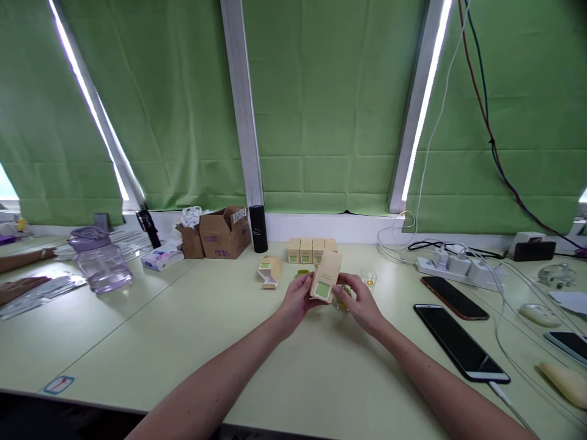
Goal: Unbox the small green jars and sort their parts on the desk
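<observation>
The left hand is closed around a long, tan cardboard box with a green square near its bottom. The box is between the two hands, up off the table. Its long side runs away from the person, and the far end tips a little to the right. The left hand has the near end. The right hand is bent, with its fingertips by the box's right edge. A shiny, see-through yellow thing is just under those fingers, but I cannot tell if they grip it. Past the hands is a row of small tan cardboard boxes. An open tan cardboard box is farther out, to the left of the left hand.
</observation>
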Tool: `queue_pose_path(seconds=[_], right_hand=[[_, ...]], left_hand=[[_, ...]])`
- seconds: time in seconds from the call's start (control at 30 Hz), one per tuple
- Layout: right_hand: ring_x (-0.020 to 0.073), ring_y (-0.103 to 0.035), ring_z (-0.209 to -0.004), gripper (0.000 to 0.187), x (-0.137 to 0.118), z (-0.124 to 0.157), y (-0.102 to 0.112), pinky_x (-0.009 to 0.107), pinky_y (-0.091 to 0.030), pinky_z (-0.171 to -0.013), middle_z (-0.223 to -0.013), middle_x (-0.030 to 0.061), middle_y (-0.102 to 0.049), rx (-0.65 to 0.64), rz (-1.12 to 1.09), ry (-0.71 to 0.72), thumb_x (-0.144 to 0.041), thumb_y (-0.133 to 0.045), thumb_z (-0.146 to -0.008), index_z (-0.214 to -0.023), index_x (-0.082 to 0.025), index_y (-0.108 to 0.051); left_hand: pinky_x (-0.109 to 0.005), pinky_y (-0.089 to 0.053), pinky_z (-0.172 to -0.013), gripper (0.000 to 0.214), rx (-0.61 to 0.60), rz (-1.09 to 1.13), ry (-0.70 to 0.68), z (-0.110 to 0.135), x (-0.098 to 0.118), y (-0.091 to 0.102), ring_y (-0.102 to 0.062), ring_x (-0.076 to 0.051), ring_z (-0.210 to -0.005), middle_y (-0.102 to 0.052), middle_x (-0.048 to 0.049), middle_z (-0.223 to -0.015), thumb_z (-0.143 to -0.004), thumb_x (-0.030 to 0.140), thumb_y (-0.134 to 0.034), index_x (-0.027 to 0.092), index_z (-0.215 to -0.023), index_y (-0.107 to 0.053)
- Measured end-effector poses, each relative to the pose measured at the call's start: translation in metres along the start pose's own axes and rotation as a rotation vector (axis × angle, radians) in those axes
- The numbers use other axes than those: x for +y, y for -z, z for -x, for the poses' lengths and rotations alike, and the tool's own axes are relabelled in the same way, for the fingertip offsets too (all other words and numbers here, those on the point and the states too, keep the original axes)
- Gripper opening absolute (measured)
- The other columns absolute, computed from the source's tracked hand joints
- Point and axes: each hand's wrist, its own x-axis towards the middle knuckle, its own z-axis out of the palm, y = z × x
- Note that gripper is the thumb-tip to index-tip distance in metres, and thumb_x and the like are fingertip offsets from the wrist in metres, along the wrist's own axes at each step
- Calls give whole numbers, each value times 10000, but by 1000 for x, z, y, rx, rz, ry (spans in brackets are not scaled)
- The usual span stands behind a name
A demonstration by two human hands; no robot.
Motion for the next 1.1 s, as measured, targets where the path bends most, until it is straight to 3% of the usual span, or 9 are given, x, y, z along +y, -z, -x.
queue_pose_path(seconds=[0.27,0.4,0.7,0.87,1.1], right_hand=[[264,-697,-1009,511,2,-4,-1,388,-570,-860,-1038,98,-740,-117,-389,-86,-595,-746,-811,-1155,-226,-666],[254,-694,-945,558,1,-6,0,370,-568,-815,-978,83,-734,-76,-443,-127,-617,-763,-785,-1170,-228,-653],[271,-680,-896,575,1,-9,2,372,-541,-765,-991,98,-737,54,-432,-168,-694,-758,-741,-1057,-217,-694],[285,-676,-936,584,8,-8,-1,378,-527,-774,-1026,108,-737,65,-409,-178,-685,-775,-735,-1069,-211,-697],[297,-676,-942,547,14,-8,0,383,-494,-758,-1011,108,-749,83,-277,-124,-663,-746,-767,-1074,-211,-712]], left_hand=[[-406,-636,-799,511,49,-87,-12,-2,-1,-1,-722,-257,-987,-730,-138,-1178,-854,544,-756,172,-1196,-678],[-394,-598,-855,503,81,-155,-87,-3,-1,2,-715,-242,-974,-736,-136,-1143,-845,537,-762,161,-1169,-677],[-428,-469,-1043,504,-103,-356,-270,4,-2,-3,-661,-262,-1128,-707,-128,-1225,-880,373,-736,209,-1330,-578],[-438,-449,-1050,511,-109,-510,-331,4,-5,-2,-624,-286,-1206,-666,-149,-1313,-931,412,-681,218,-1378,-529],[-426,-453,-1026,513,-95,-556,-318,6,-4,-2,-630,-288,-1210,-659,-159,-1323,-941,455,-668,218,-1365,-502]])
